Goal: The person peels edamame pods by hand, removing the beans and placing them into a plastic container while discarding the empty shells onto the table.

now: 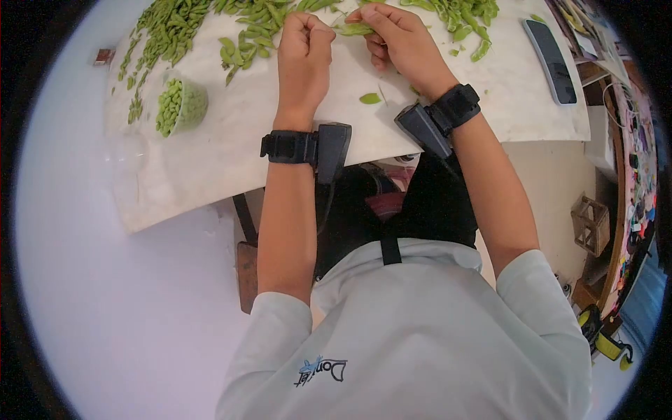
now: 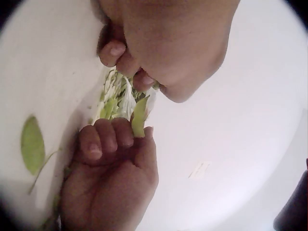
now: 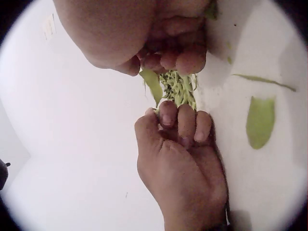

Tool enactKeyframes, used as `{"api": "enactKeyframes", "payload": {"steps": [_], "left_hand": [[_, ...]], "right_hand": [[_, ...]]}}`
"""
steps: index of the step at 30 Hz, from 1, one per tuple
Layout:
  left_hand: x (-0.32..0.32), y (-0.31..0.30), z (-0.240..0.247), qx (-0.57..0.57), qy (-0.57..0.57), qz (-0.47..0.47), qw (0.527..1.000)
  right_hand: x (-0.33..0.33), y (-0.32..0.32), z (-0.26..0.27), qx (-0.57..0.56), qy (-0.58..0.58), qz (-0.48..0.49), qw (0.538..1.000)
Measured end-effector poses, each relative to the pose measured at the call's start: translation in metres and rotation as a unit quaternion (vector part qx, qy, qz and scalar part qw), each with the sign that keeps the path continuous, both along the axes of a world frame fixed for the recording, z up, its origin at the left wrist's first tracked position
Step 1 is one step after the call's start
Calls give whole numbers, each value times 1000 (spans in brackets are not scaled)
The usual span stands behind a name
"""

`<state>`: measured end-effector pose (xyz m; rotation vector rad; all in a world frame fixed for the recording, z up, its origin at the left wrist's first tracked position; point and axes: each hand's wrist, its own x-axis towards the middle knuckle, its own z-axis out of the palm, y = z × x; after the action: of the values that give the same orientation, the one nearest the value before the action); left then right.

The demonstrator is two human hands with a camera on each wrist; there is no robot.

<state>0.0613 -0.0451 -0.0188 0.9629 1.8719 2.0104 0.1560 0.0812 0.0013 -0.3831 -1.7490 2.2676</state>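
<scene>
A green edamame pod (image 1: 355, 29) spans the small space between the two hands over the table. My right hand (image 1: 406, 45) pinches one end of it between thumb and forefinger. Fingers curled, my left hand (image 1: 304, 63) pinches at the pod's other end, its thumb against the forefinger. From the left wrist view, the pod (image 2: 139, 115) stands out of the right fingertips. The right wrist view shows its narrow tip right at the left thumb and forefinger. A cut-looking green leaf piece (image 1: 369, 99) lies on the tabletop nearer the body.
Heaped pods (image 1: 168, 35) cover the far left of the white table (image 1: 231, 154). More green pods (image 1: 462, 17) lie at the far right. A clear cup (image 1: 192, 105) holds shelled beans at left; a phone (image 1: 550, 61) rests near the right edge.
</scene>
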Motion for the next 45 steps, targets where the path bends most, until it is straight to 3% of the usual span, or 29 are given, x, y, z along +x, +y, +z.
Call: {"api": "enactKeyframes", "payload": {"steps": [4,6,8,9,11,15,18,22,24,28,31,35,38,43,45], "left_hand": [[6,0,7,-3,-9,16,1000],[3,-3,6,3,-14,16,1000],[3,-5,11,-10,-28,19,999],[3,-4,13,-17,-36,21,999],[3,-3,13,-25,-27,33,999],[3,-1,16,30,-74,29,996],[2,-22,32,124,-188,2,974],[-12,-85,87,75,-98,163,979],[-37,-121,104,-34,34,229,972],[-90,-182,89,-313,192,280,887],[-87,-179,91,-360,166,252,883],[-79,-162,94,-392,281,266,835],[-64,-135,115,-364,250,285,851],[-42,-92,104,-251,256,150,922],[-30,-71,94,-249,278,99,923]], "right_hand": [[-4,5,-10,81,21,-16,996],[-1,0,0,13,105,-102,989],[-10,-14,28,-22,84,-284,955],[-27,-29,50,-23,20,-418,908],[-11,6,-3,-97,166,-282,940],[-6,13,-11,59,75,-132,987],[-4,14,-10,29,63,-133,989],[-3,14,-10,6,47,-120,992],[-4,12,-13,2,46,-121,992],[-2,13,-9,11,45,-107,993],[1,15,-7,-9,62,-100,993],[3,19,-9,-41,76,-86,992],[2,17,2,-61,68,-83,992],[-6,22,-14,-5,23,-81,996],[-4,22,-10,8,18,-90,996]]}}
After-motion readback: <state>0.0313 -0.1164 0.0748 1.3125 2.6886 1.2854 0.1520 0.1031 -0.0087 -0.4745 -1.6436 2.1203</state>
